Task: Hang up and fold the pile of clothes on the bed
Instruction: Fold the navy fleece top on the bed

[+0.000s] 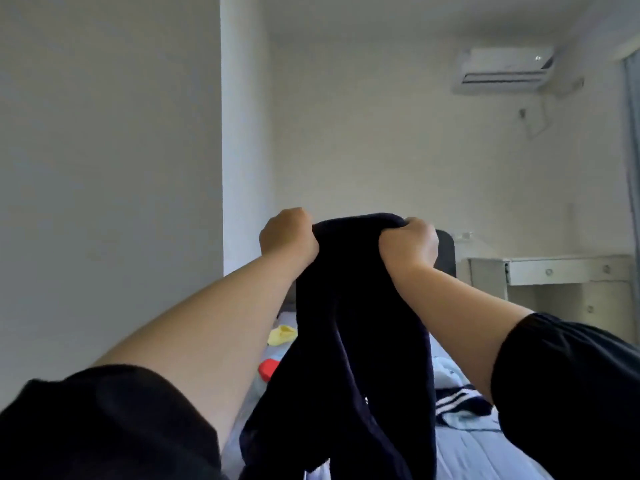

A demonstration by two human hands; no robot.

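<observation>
A dark navy garment (pixel 349 341) hangs in the air in front of me, above the bed (pixel 485 452). My left hand (pixel 287 237) grips its top edge on the left and my right hand (pixel 410 244) grips the top edge on the right, both fists curled round the cloth. The garment falls in two long folds down past the bottom of the view. On the bed behind it lie a yellow piece (pixel 282 335), a red piece (pixel 268 369) and a navy item with white stripes (pixel 457 401). Most of the pile is hidden by the garment and my arms.
A white wall corner (pixel 242 133) rises on the left just behind the bed. A dark headboard (pixel 446 251) shows behind my right hand. A white dresser with drawers (pixel 561 275) stands at the right, with an air conditioner (pixel 505 69) high on the wall.
</observation>
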